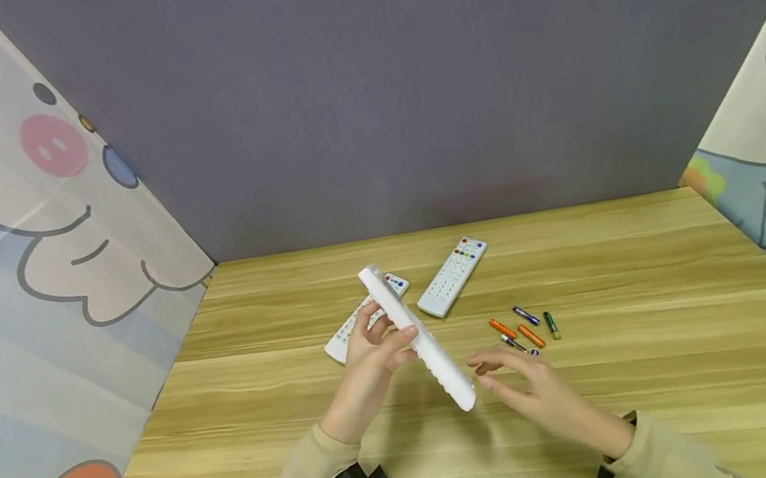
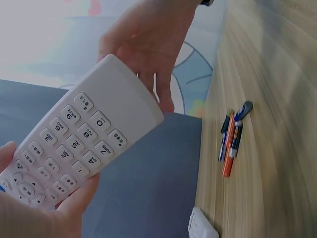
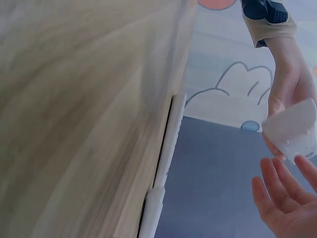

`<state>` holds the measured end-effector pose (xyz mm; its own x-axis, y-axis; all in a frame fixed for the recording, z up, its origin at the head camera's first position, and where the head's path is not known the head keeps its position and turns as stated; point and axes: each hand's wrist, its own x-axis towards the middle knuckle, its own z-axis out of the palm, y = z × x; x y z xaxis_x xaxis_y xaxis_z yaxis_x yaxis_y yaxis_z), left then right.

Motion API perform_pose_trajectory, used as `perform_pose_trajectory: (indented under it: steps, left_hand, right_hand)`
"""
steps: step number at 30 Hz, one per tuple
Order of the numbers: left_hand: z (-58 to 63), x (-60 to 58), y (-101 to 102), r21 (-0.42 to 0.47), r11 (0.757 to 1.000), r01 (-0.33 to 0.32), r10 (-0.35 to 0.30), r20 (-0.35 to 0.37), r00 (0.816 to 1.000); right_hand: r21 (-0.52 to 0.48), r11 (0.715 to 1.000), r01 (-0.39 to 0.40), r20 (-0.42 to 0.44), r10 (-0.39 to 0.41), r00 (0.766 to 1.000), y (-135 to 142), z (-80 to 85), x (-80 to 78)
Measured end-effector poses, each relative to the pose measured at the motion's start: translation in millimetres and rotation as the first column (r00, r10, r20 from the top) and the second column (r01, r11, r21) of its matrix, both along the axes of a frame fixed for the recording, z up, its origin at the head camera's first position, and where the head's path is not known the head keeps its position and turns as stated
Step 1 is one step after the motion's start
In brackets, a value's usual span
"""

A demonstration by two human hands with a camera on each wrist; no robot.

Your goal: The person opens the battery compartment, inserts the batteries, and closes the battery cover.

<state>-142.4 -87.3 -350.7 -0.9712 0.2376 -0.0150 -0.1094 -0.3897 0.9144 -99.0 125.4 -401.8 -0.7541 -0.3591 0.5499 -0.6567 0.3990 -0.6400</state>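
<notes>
White, slim plastic remote control [image 1: 433, 357]: I pinch it midway with my left hand [image 1: 368, 367], above the wood-grained worktop [image 1: 669, 309], short of its far edge; long axis slants near-right, near end beside my loosely bent right hand [image 1: 545, 396], contact unclear.

One remote control [image 1: 436, 355] sits in the left hand's [image 1: 371, 359] fingers, two other remote controls [image 1: 452, 277] beyond them. Past the right hand's [image 1: 534, 391] fingertips: two orange batteries [image 1: 532, 335], one green battery [image 1: 552, 325], at least two blue batteries [image 1: 526, 316].
</notes>
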Motion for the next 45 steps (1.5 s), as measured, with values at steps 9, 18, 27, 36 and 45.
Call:
perform_pose_trajectory:
  steps: [9, 18, 27, 36, 45]
  left_hand:
    - [-2.3, 4.7, 7.6, 0.048, 0.999, -0.024, 0.024, -0.005, 1.0]
    - [-4.1, 9.1, 12.3, 0.085, 0.994, -0.073, 0.07, 0.04, 0.997]
    - [-8.7, 12.5, 16.0, 0.084, 0.993, -0.088, 0.085, 0.034, 0.996]
    - [-11.6, 12.5, 14.0, 0.102, 0.991, -0.091, 0.09, 0.019, 0.996]
    - [-8.1, 11.4, 8.3, 0.084, 0.981, -0.173, 0.173, 0.014, 0.985]
  right_hand:
    - [-0.124, 0.989, -0.08, 0.069, 0.089, 0.994, -4.8, 0.3, -0.1]
    - [-0.21, 0.973, -0.099, 0.188, 0.14, 0.972, -8.5, -2.1, 1.1]
    - [-0.274, 0.959, -0.077, 0.317, 0.166, 0.934, -10.8, -2.9, 1.9]
    - [-0.328, 0.942, -0.064, 0.368, 0.19, 0.91, -10.6, -0.3, 5.8]
    - [-0.345, 0.936, -0.066, 0.383, 0.204, 0.901, -9.4, 4.8, 11.3]
